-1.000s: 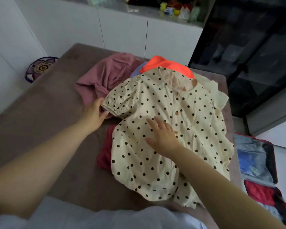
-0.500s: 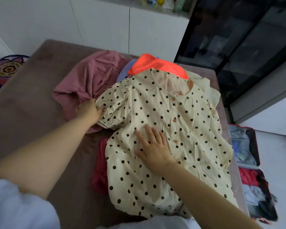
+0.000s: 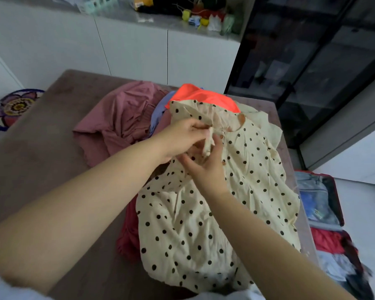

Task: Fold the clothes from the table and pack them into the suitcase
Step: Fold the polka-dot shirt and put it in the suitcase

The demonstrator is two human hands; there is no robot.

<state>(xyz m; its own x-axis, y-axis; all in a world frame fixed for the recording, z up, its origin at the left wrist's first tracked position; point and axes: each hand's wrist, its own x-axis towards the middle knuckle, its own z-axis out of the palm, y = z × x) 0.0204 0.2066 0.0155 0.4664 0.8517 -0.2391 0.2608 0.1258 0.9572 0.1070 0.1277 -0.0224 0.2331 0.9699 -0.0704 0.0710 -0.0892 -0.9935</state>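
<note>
A cream blouse with black polka dots [image 3: 204, 213] lies spread on the brown table [image 3: 41, 148], over a dark red garment [image 3: 128, 230]. My left hand [image 3: 180, 137] pinches the blouse's left sleeve, folded in toward the buttons near the collar. My right hand [image 3: 206, 163] rests right below it, fingers spread, touching the folded sleeve's cuff. Behind the blouse lie a pink garment [image 3: 121, 120], a bright orange one [image 3: 201, 96] and a blue one [image 3: 160, 109]. The open suitcase [image 3: 331, 215] sits on the floor at the right, holding folded clothes.
A white cabinet [image 3: 139, 50] with small items on its top stands behind the table. A dark glass-front cabinet [image 3: 312, 61] rises at the right. A round patterned cushion [image 3: 13, 107] lies on the floor at the left.
My left hand has carried the blouse's left sleeve from the table's left side in over the chest. My right hand moved up from the blouse's middle to meet it.
</note>
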